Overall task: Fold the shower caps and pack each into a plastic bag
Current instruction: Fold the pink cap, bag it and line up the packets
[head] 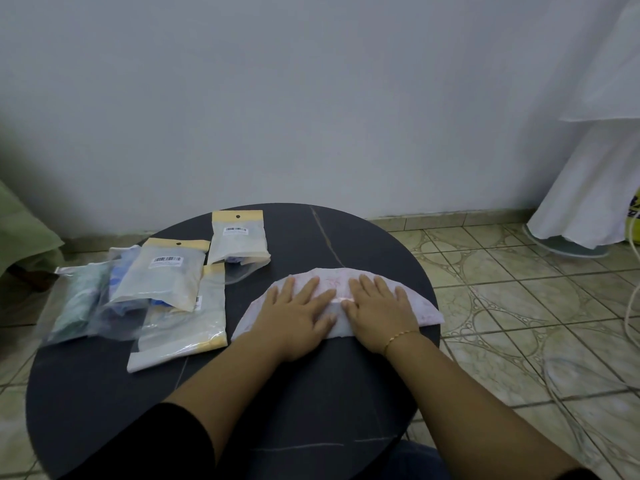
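Packed bags [166, 278] (overlapping) left of cap [420, 308].

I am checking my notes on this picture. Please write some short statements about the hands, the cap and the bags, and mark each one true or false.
1. Both hands lie flat on the cap. True: the left hand and the right hand press it with straight fingers.
2. The cap is already inside a bag. False: it lies bare on the table, folded to a half-round shape.
3. The bags lie left of the cap. True.
4. The bracelet is on the left wrist. False: it is on the right wrist.
5. The table is white and square. False: it is dark and round.
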{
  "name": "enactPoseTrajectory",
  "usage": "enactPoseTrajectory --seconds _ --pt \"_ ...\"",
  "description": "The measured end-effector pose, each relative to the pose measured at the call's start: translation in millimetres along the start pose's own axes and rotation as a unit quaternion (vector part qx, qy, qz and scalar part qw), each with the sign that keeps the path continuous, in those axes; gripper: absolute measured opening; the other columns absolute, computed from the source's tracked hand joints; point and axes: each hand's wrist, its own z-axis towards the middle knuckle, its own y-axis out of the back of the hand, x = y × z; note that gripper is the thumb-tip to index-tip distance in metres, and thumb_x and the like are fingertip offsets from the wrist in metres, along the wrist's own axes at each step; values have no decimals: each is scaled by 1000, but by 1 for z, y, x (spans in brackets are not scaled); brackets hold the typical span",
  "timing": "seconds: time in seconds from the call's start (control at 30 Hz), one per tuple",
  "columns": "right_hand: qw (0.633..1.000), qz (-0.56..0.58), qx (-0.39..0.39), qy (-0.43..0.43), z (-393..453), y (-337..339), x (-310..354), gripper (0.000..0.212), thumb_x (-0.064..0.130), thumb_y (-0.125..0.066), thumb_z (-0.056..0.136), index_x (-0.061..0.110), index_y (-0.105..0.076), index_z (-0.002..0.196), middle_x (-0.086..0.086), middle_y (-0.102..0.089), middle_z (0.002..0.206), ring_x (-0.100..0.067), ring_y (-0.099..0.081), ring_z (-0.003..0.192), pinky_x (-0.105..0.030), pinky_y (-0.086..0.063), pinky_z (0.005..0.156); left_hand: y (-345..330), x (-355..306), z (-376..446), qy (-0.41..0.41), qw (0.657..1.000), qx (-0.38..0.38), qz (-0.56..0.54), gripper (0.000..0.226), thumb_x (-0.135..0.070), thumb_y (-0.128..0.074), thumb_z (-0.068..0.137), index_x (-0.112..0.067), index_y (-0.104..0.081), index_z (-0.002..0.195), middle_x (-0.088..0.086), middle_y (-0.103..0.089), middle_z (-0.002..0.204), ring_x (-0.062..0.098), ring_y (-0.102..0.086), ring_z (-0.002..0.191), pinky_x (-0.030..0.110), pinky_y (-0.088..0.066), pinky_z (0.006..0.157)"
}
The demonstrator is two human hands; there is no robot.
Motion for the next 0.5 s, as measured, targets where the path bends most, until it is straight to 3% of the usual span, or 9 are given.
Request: enactPoseTrajectory --seconds 0.2,0.5 --pt "999 24 23 -34 -3 4 -7 56 55 -14 96 38 -5 149 5 3 159 -23 7 146 -48 5 115 6 8 -5 49 998 28 -26 70 -71 -21 88 -43 0 148 -10 9 158 23 12 145 45 6 116" --pt "992 63 32 -103 -12 12 -29 60 56 -8 95 34 -2 150 6 4 159 -17 8 146 -49 5 115 7 29 -11 99 993 26 -57 72 -69 -11 89 -33 2 150 -5 8 159 21 10 146 41 3 117"
